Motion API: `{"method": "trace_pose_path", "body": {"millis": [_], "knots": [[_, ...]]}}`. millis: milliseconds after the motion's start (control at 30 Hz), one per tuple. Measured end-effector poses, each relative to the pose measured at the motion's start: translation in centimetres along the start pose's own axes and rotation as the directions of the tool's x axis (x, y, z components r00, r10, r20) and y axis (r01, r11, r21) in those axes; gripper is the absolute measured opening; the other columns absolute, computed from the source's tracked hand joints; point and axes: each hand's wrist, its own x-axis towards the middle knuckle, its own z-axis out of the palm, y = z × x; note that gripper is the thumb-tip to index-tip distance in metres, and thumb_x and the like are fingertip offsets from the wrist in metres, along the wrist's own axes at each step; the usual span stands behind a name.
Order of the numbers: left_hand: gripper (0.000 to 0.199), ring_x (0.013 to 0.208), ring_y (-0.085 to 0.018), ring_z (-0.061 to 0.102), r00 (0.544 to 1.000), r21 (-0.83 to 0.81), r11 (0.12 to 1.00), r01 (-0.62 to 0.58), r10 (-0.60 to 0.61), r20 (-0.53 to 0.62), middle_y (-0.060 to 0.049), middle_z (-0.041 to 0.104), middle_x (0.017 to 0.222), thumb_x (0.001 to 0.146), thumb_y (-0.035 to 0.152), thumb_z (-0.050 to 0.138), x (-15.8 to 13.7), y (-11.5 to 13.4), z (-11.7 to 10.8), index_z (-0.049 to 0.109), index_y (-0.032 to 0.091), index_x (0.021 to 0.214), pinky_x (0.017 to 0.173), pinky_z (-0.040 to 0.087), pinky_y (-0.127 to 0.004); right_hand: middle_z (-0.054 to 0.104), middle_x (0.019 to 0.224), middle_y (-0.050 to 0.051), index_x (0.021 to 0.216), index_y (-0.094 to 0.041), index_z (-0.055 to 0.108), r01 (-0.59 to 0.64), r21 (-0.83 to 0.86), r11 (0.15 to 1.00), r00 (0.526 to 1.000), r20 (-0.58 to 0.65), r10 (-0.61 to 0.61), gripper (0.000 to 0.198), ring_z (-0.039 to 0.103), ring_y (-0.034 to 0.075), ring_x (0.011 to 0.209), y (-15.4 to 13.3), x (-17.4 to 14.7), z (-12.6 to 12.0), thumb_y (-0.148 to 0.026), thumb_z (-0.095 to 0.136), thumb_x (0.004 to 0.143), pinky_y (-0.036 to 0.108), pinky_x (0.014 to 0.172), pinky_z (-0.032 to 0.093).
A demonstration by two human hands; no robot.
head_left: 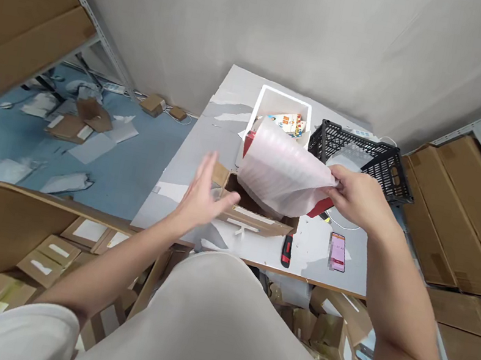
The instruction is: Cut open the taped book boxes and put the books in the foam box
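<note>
Pinched in my right hand (354, 194) is the right edge of a sheet of white packing foam (287, 166). Red parts of something show at the foam's left and lower right edges; its kind is hidden. The foam hangs over an open cardboard box (256, 221), whose dark inside is partly covered. My left hand (204, 195) is at the box's left side, fingers spread, holding nothing. Whether it touches the box flap I cannot tell. In front of the box lies a red and black box cutter (286, 251).
On the table (180, 175) stand a white bin (283, 96) holding small printed boxes and a black plastic crate (360, 158). A phone (337, 252) lies at the right. Cardboard boxes (50, 258) crowd below the table; shelves flank both sides.
</note>
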Motion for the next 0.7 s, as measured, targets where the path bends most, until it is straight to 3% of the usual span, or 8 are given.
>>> {"method": "trace_pose_path", "body": {"millis": [100, 200, 300, 400, 500, 567, 600, 700], "knots": [[0.103, 0.142, -0.04, 0.014, 0.978, 0.181, 0.968, -0.172, 0.19, -0.087, -0.017, 0.03, 0.15, 0.073, 0.07, 0.056, 1.3, 4.9, -2.2, 0.01, 0.02, 0.15, 0.107, 0.026, -0.055, 0.063, 0.068, 0.003, 0.089, -0.022, 0.061, 0.057, -0.072, 0.996, 0.998, 0.01, -0.057, 0.013, 0.058, 0.02, 0.064, -1.9, 1.2, -0.4, -0.025, 0.05, 0.083, 0.028, 0.059, 0.035], [0.079, 0.131, -0.039, 0.039, 0.921, 0.234, 0.891, -0.39, 0.37, 0.123, -0.014, 0.05, 0.133, 0.076, 0.06, 0.06, 4.9, 7.5, -2.8, 0.036, 0.02, 0.14, 0.103, 0.032, -0.053, 0.062, 0.068, 0.003, 0.087, -0.022, 0.062, 0.137, -0.089, 0.987, 0.99, 0.028, -0.135, 0.013, 0.06, 0.021, 0.069, -3.7, 2.6, -0.7, -0.029, 0.051, 0.085, 0.032, 0.065, 0.04], [0.04, 0.1, -0.028, 0.062, 0.871, 0.188, 0.861, -0.472, 0.422, 0.253, -0.008, 0.066, 0.098, 0.083, 0.047, 0.057, 7.4, 6.9, -2.3, 0.059, 0.02, 0.112, 0.087, 0.045, -0.039, 0.066, 0.085, 0.004, 0.1, -0.023, 0.062, 0.203, 0.018, 0.979, 0.978, -0.059, -0.201, 0.021, 0.061, 0.022, 0.084, -3.9, 2.9, -0.9, -0.034, 0.048, 0.09, 0.037, 0.075, 0.045], [0.03, 0.08, -0.021, 0.065, 0.921, 0.061, 0.919, -0.389, 0.386, 0.058, -0.002, 0.066, 0.078, 0.084, 0.045, 0.056, 7.6, 4.6, -2.0, 0.062, 0.019, 0.097, 0.074, 0.047, -0.031, 0.061, 0.113, 0.01, 0.121, -0.021, 0.053, 0.149, 0.225, 0.963, 0.941, -0.332, -0.068, 0.041, 0.058, 0.025, 0.104, -2.3, 1.8, 0.7, -0.046, 0.046, 0.09, 0.043, 0.084, 0.047], [0.037, 0.076, -0.019, 0.064, 0.958, -0.25, 0.934, -0.254, 0.207, -0.199, -0.002, 0.066, 0.075, 0.079, 0.051, 0.061, 6.8, 2.2, -2.1, 0.064, 0.016, 0.089, 0.07, 0.048, -0.028, 0.056, 0.12, 0.011, 0.128, -0.021, 0.047, 0.063, 0.55, 0.833, 0.737, -0.589, 0.333, 0.047, 0.056, 0.024, 0.109, -1.0, 0.2, 4.6, -0.049, 0.042, 0.091, 0.045, 0.088, 0.047], [0.044, 0.081, -0.02, 0.065, 0.959, -0.516, 0.834, -0.194, 0.051, -0.278, -0.005, 0.069, 0.081, 0.076, 0.057, 0.063, 6.5, 1.2, -2.1, 0.065, 0.014, 0.089, 0.072, 0.05, -0.028, 0.06, 0.109, 0.008, 0.118, -0.022, 0.054, 0.111, 0.76, 0.641, 0.605, -0.563, 0.563, 0.038, 0.061, 0.02, 0.097, -1.3, -0.4, 7.5, -0.047, 0.048, 0.09, 0.041, 0.086, 0.049], [0.048, 0.084, -0.021, 0.066, 0.958, -0.64, 0.749, -0.172, -0.024, -0.287, -0.006, 0.07, 0.085, 0.074, 0.059, 0.064, 6.4, 0.9, -2.0, 0.066, 0.014, 0.09, 0.073, 0.051, -0.028, 0.062, 0.102, 0.007, 0.113, -0.022, 0.057, 0.146, 0.837, 0.527, 0.626, -0.491, 0.606, 0.036, 0.062, 0.018, 0.088, -1.8, -0.4, 8.8, -0.047, 0.054, 0.086, 0.039, 0.083, 0.051], [0.056, 0.092, -0.023, 0.067, 0.95, -0.877, 0.466, -0.115, -0.208, -0.234, -0.009, 0.072, 0.09, 0.068, 0.064, 0.066, 6.0, 0.5, -1.8, 0.066, 0.015, 0.096, 0.079, 0.054, -0.03, 0.066, 0.097, 0.005, 0.107, -0.025, 0.061, 0.202, 0.957, 0.207, 0.829, -0.279, 0.484, 0.041, 0.063, 0.017, 0.08, -4.5, 0.1, 10.7, -0.046, 0.071, 0.074, 0.036, 0.079, 0.053]]}}
